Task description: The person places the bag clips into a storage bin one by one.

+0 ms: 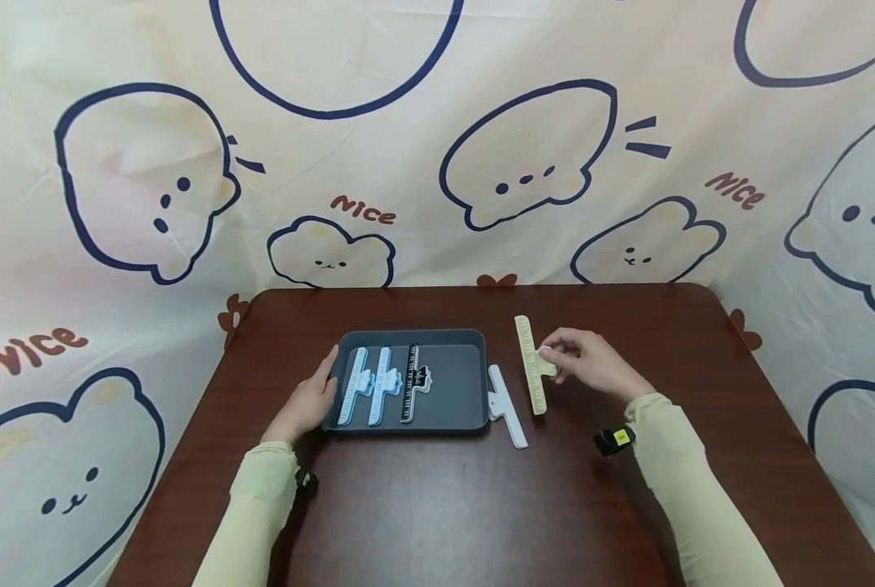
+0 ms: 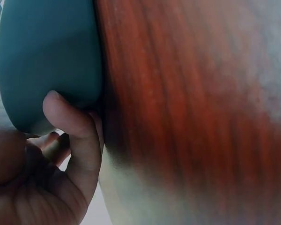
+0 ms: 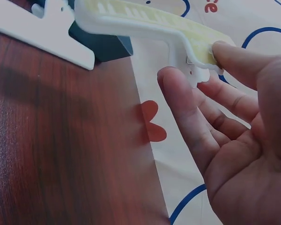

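A dark grey tray (image 1: 452, 416) lies on the table, and my left hand (image 1: 309, 403) holds its near left corner. In the left wrist view a digit presses on the outer wall of the tray (image 2: 51, 51). To the right of the tray, my right hand (image 1: 591, 359) pinches a pale yellow sealing clip (image 1: 531, 367) by its short grip tab. The long bar of this yellow clip (image 3: 154, 18) is raised above the table in the right wrist view. Inside the tray, two light blue clips (image 1: 384, 387) and a black-and-white clip (image 1: 411, 383) lie side by side.
A white clip (image 1: 509, 408) lies against the tray's right side, its tab at the rim. The brown wooden table (image 1: 408, 505) ends at the back against a curtain (image 1: 422, 179) printed with cartoon faces.
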`<state>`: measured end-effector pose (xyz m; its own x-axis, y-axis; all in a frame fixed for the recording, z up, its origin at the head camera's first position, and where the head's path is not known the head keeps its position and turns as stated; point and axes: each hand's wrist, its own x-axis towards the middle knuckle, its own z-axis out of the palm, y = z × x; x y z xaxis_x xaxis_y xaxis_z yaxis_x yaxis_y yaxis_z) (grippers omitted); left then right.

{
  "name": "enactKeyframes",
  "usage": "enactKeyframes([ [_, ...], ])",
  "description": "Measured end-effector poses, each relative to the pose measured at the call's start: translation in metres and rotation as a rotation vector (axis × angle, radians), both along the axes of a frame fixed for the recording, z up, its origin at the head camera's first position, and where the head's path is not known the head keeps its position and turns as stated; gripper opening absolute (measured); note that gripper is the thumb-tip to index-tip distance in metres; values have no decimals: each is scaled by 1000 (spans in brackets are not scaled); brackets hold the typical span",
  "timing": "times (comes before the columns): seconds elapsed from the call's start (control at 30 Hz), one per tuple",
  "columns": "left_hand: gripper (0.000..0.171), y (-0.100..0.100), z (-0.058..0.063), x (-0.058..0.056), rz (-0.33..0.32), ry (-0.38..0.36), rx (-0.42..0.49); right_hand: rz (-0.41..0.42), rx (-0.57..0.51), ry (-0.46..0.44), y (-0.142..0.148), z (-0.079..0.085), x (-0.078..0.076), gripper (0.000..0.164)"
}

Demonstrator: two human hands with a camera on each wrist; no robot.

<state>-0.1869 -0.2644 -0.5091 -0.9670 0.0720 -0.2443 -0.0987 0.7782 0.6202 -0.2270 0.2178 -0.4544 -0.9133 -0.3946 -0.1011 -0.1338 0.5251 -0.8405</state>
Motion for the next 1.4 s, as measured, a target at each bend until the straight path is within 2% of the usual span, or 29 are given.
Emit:
enactKeyframes([
  [0.43,60,1,0,1,9,-13,-3,-71,-75,-117,1,-4,1,39],
  [0.93,60,0,-1,-1,6,-1,-23,-79,-116,-141,2,0,0,41],
  [1.23,60,1,-3,3,20,-9,-19,-99,-130,-195,4,-6,-2,44],
  [1.4,60,2,-3,1,20,-5,-15,-97,-156,-202,4,-4,-3,46],
])
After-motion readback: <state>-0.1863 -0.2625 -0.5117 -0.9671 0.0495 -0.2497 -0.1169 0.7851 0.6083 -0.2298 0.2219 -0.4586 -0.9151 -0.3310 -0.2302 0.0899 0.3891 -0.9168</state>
